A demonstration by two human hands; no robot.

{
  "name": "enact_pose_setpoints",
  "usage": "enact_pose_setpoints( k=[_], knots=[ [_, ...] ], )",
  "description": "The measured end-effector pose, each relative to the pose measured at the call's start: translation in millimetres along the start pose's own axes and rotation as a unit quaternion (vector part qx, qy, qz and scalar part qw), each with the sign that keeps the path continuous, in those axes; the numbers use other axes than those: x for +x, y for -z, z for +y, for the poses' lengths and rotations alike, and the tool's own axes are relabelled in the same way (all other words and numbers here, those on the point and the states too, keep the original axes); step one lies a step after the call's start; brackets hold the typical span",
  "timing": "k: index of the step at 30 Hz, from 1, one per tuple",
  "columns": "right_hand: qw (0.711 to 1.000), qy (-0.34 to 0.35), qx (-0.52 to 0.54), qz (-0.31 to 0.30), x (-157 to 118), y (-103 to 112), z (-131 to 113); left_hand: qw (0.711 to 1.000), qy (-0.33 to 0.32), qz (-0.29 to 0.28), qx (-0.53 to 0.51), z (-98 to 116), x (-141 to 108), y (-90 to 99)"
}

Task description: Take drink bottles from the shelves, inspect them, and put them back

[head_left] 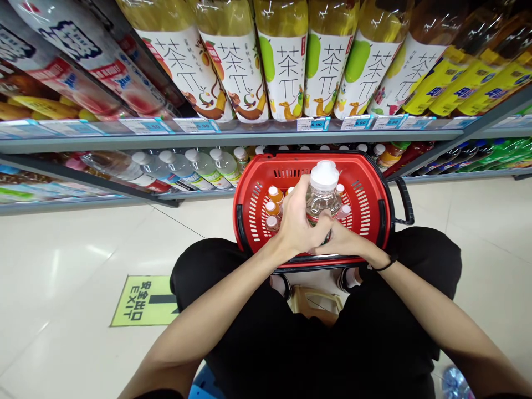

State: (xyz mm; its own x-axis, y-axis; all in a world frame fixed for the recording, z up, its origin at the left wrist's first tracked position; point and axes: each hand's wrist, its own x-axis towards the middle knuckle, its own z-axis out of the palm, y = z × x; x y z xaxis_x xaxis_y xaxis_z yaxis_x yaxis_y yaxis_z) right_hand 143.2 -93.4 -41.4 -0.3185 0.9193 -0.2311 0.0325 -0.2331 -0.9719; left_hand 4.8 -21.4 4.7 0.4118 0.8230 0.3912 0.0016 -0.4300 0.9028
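Note:
A clear plastic bottle (322, 199) with a white cap stands nearly upright over the red shopping basket (266, 172). My left hand (300, 221) is wrapped round its left side, the thumb lying across the front. From the right, my right hand (341, 238) grips it lower down, partly hidden behind the left thumb. Both hands cover most of the bottle's lower part. Inside the basket, small bottles with orange caps (272, 208) sit to the left, and pale-capped bottles (344, 211) show to the right. The basket rests at my knees, its black handle (405, 200) sticking out right.
Large tea bottles (286, 72) line the upper shelf (249, 140), with price tags along its edge. Several drink bottles (199, 166) fill the lower shelf. A yellow-green exit sign (141, 302) lies on the floor at left. Something blue (205, 383) shows beneath me.

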Motion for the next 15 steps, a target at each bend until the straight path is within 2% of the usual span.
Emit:
enact_pose_setpoints(
  k=[7,15],
  knots=[
    [1.000,-0.002,0.000,-0.014,-2.0,2.6,9.1,0.998,-0.021,-0.002,0.051,-0.7,-0.5,1.4],
    [1.000,-0.016,-0.004,-0.013,-1.1,3.0,9.2,0.998,-0.037,-0.006,0.057,-0.7,1.4,2.5]
  ],
)
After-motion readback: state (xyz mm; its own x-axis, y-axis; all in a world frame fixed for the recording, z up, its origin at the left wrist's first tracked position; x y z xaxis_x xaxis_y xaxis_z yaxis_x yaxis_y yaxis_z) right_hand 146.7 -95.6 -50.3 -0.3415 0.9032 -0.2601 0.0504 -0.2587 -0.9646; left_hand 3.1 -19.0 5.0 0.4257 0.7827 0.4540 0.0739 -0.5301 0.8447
